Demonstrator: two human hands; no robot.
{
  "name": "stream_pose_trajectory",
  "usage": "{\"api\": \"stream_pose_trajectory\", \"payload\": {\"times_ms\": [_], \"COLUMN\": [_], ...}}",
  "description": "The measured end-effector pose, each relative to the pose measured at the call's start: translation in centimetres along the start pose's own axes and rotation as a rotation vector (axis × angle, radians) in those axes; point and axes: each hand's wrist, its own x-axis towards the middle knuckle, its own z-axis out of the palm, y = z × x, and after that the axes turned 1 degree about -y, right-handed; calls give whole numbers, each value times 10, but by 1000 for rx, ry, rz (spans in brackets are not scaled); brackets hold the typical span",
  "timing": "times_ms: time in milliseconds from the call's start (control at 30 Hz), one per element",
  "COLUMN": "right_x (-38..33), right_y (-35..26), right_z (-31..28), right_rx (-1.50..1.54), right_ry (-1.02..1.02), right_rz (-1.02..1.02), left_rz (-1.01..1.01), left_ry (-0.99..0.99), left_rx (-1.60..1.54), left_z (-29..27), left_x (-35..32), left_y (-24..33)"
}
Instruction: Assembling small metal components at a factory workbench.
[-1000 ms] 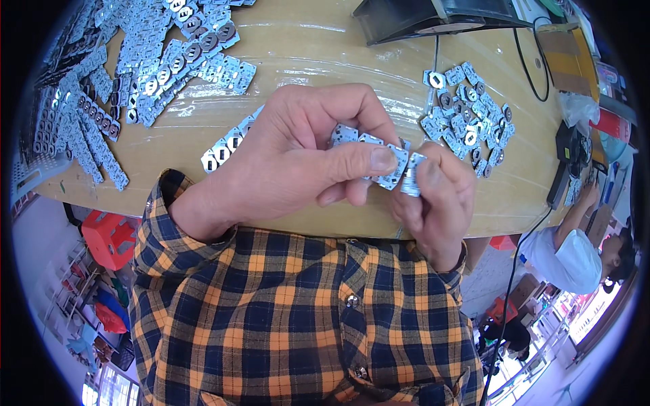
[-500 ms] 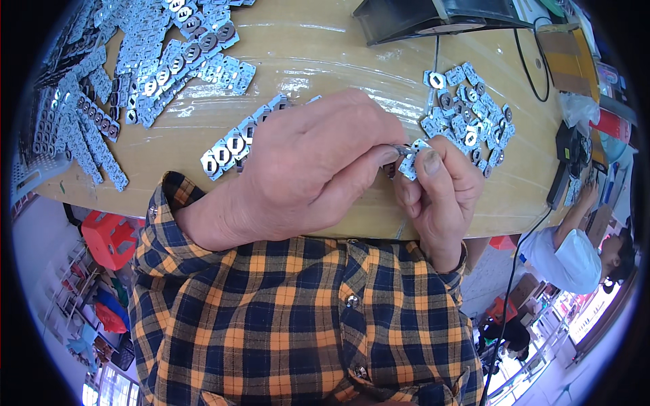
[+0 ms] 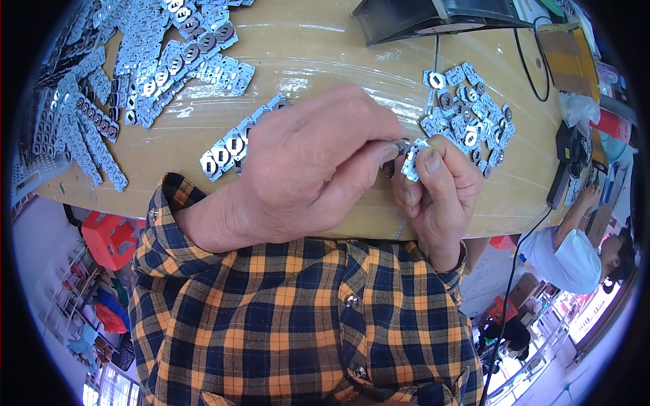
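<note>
My left hand (image 3: pixel 308 169) grips a strip of small stamped metal plates (image 3: pixel 227 145) that runs out to the left over the wooden table (image 3: pixel 325 57). My right hand (image 3: pixel 437 189) pinches the end piece of that strip (image 3: pixel 411 159) between thumb and fingers, right against the left fingertips. Both hands hover above the table's near edge. The middle of the strip is hidden under my left hand.
A pile of single metal pieces (image 3: pixel 467 111) lies just beyond my right hand. Several long metal strips (image 3: pixel 135 68) cover the table's far left. A dark device (image 3: pixel 433 13) with a cable sits at the back. A seated person in white (image 3: pixel 575 254) is lower right.
My hands have drawn closer together, and the left hand has slid right along the strip, so more of the strip now trails out to its left.
</note>
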Motion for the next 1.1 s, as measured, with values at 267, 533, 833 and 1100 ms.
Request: {"api": "stream_pose_trajectory", "payload": {"times_ms": [267,533,833,1100], "right_x": [-4,4,-10,1], "right_y": [1,4,-16,-14], "right_z": [2,-16,-10,-5], "right_rx": [21,-1006,-683,-587], "right_ry": [90,296,235,-94], "right_rz": [-20,-430,-195,-281], "left_rz": [-40,-567,-692,-614], "left_ry": [-108,-116,-120,-220], "left_rx": [-54,-397,-554,-565], "left_z": [-4,-7,-7,-10], "left_x": [0,-5,-2,-4], "left_y": [1,7,8,7]}}
